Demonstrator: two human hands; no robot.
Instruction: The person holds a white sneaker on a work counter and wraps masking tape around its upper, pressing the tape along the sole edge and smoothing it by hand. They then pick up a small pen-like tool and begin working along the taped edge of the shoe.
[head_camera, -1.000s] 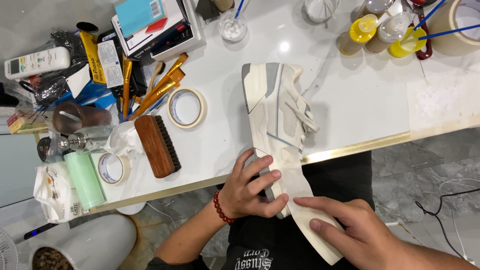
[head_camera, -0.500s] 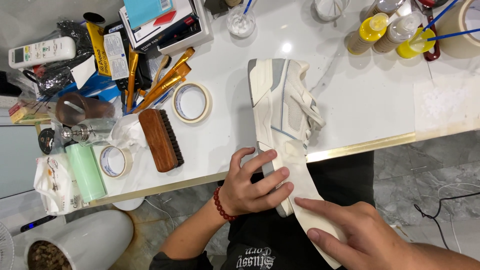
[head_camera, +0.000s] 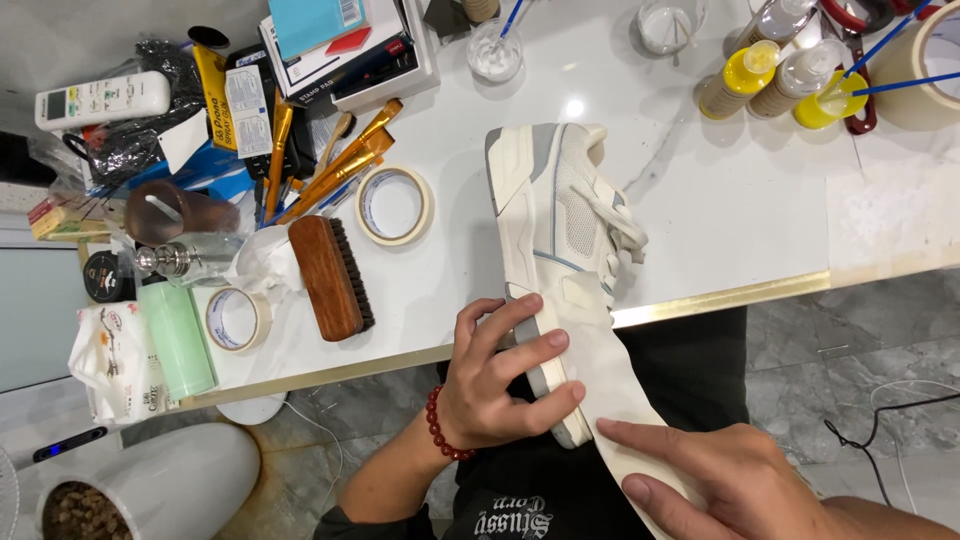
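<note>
A cream and grey sneaker (head_camera: 560, 210) lies on its side, heel on the white marble table (head_camera: 720, 210) and toe end hanging over the gold front edge toward my lap. My left hand (head_camera: 495, 385), with a red bead bracelet, wraps around the toe end and sole. A strip of cream masking tape (head_camera: 610, 380) covers the toe area and runs down past the shoe. My right hand (head_camera: 720, 480) lies flat on that tape, index finger pressing it near the toe.
Two masking tape rolls (head_camera: 393, 203) (head_camera: 237, 318) and a wooden brush (head_camera: 330, 275) lie left of the shoe. Paint brushes (head_camera: 335, 165), boxes and a remote (head_camera: 100, 98) crowd the back left. Yellow-capped bottles (head_camera: 745, 80) and small cups stand at the back right.
My left hand has shifted its grip slightly on the toe end. My right hand has slid along the tape toward the shoe. The view has drifted a little.
</note>
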